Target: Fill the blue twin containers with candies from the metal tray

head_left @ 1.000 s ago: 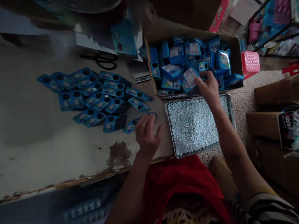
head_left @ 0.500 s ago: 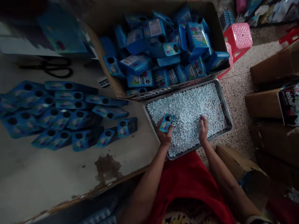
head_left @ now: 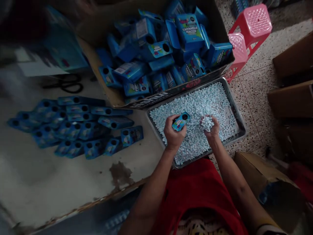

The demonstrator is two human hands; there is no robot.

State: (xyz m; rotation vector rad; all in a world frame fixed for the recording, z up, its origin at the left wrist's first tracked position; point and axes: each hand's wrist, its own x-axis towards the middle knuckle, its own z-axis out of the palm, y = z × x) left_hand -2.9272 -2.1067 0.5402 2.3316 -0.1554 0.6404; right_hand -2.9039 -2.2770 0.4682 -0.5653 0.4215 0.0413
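My left hand (head_left: 174, 133) is wrapped round a small blue candy box (head_left: 180, 122), whose top with a round dark hole faces up. It is over the left part of a metal tray (head_left: 241, 132) filled with small pale blue and white candies (head_left: 195, 98). A heaped handful of candies (head_left: 207, 122) rests in my right hand (head_left: 213, 128), its fingers curled round them, just right of the box. The two hands are apart. Whether the held box has anything inside cannot be made out.
A large cardboard carton (head_left: 114, 101) of blue boxes stands behind the tray. Rows of similar boxes (head_left: 73, 130) stand on the table (head_left: 61, 182) at left, near black scissors (head_left: 69, 85). Pink stools (head_left: 258, 21) and brown cartons (head_left: 293, 104) are on the right.
My right hand has scooped up candies from the tray and turned with them in its palm. My left hand has moved right with the box, nearer the right hand. The view has shifted a little.
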